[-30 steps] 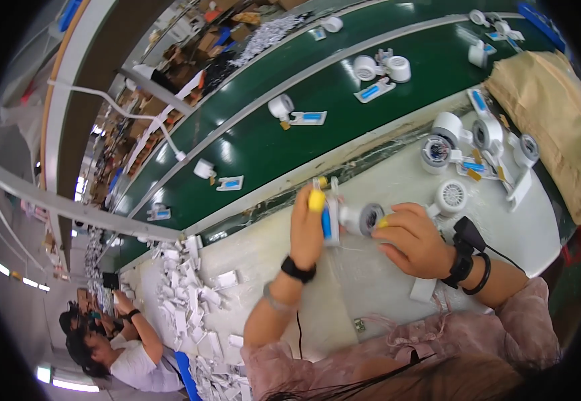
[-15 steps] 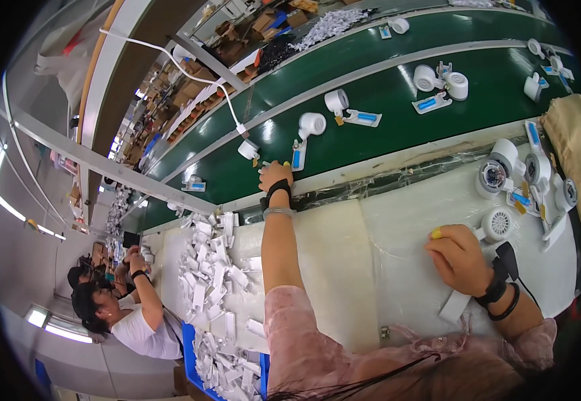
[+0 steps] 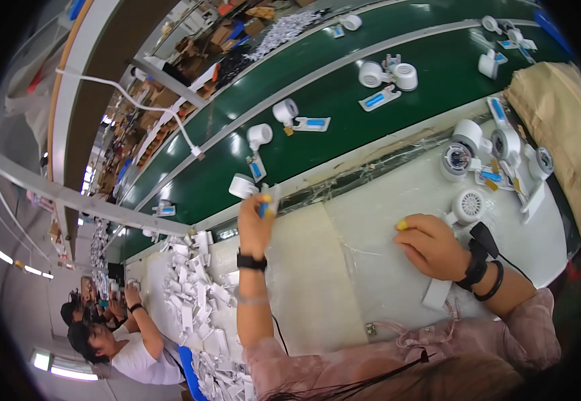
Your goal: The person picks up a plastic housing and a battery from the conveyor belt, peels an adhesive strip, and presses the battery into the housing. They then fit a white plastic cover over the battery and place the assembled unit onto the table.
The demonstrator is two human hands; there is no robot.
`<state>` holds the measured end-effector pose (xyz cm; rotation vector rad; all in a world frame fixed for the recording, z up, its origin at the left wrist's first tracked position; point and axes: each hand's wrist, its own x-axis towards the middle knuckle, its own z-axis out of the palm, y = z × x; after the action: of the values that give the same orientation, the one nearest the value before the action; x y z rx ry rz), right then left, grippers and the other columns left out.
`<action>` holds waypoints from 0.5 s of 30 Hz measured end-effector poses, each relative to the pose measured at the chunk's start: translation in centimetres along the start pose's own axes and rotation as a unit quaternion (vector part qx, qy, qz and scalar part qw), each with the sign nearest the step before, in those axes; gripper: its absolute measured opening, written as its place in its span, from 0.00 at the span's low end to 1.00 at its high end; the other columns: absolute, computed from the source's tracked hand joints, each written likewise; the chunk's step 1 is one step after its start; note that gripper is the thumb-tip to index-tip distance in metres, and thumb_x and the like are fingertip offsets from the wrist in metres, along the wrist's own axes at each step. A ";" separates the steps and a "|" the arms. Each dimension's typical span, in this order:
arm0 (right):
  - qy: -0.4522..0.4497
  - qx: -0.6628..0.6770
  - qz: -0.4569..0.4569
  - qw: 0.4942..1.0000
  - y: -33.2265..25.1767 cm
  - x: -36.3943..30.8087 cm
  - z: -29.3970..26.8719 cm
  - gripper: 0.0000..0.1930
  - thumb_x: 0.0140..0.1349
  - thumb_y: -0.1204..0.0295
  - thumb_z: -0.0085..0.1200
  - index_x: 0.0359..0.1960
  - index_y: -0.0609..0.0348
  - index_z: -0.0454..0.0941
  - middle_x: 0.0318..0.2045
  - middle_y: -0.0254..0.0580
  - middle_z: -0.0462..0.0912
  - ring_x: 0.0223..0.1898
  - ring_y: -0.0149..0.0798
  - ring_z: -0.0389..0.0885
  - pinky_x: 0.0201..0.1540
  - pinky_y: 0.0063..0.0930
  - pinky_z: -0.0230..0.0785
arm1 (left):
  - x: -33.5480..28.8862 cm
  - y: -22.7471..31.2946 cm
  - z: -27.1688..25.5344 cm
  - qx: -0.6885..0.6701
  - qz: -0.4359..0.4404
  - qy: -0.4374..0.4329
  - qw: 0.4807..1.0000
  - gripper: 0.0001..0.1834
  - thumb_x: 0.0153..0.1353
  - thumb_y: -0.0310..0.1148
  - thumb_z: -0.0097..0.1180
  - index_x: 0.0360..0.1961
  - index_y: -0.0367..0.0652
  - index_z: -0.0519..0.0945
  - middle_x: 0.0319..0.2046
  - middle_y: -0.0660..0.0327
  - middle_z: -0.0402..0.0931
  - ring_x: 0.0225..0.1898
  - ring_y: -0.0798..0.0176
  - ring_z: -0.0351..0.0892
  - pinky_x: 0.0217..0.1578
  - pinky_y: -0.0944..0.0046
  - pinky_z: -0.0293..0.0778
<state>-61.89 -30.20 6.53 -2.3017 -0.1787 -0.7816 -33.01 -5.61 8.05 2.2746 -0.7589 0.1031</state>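
My left hand, a black band on its wrist, grips a small white handheld fan at the belt's near edge. The fan's round white head shows beyond the fingers, and its blue cylindrical cell shows between them. My right hand lies over the worktable with its fingers curled in; I see nothing in them. Just past it lies a round grilled fan head. Yellow shows on a fingertip of each hand. A white rectangular piece lies by my right wrist.
Fans with bared blue cells are scattered along the green conveyor belt. More fans cluster at the right beside brown paper. White plastic pieces heap at left, above a blue bin. Another person works at far left.
My left hand has drawn back from the belt toward me and now holds a fan. The view has shifted, moving the scene leftward and up. My right hand stays curled beside the grilled fan head.
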 end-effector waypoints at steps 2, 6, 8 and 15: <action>0.006 -0.007 0.000 1.000 0.4 -0.3 0.4 0.15 0.48 0.80 0.59 0.39 0.55 0.78 0.43 0.43 0.77 0.46 0.46 0.75 0.46 0.36 0.69 | -3.8 4.9 0.7 0.005 0.113 -0.065 0.991 0.16 0.46 0.15 0.53 0.39 0.39 0.75 0.36 0.55 0.75 0.40 0.56 0.76 0.43 0.63 0.71; 0.016 -0.043 -0.051 0.998 -0.5 0.9 -0.2 0.16 0.48 0.78 0.60 0.41 0.51 0.79 0.44 0.40 0.76 0.49 0.44 0.75 0.52 0.40 0.66 | -8.3 12.1 2.6 -0.091 0.288 -0.282 0.911 0.17 0.45 0.16 0.55 0.38 0.41 0.75 0.39 0.54 0.73 0.44 0.48 0.72 0.47 0.56 0.69; -0.002 -0.087 -0.073 0.994 -0.5 1.1 -0.1 0.15 0.48 0.76 0.60 0.40 0.51 0.79 0.42 0.38 0.77 0.50 0.41 0.75 0.54 0.42 0.64 | -9.3 13.7 2.8 -0.110 0.290 -0.346 0.886 0.17 0.45 0.17 0.55 0.38 0.42 0.75 0.40 0.55 0.73 0.45 0.48 0.71 0.47 0.56 0.69; -0.084 -0.185 -0.067 0.977 1.0 -0.2 -0.7 0.10 0.47 0.74 0.60 0.33 0.50 0.78 0.23 0.29 0.75 0.32 0.34 0.79 0.60 0.44 0.61 | -10.8 15.8 4.1 -0.096 0.195 -0.364 0.906 0.29 0.47 0.17 0.55 0.53 0.41 0.66 0.40 0.53 0.70 0.44 0.46 0.70 0.43 0.56 0.70</action>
<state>-62.05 -31.35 6.25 -2.7352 -0.2862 -0.7360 -51.23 -11.92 11.72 1.9200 -1.5267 -0.6461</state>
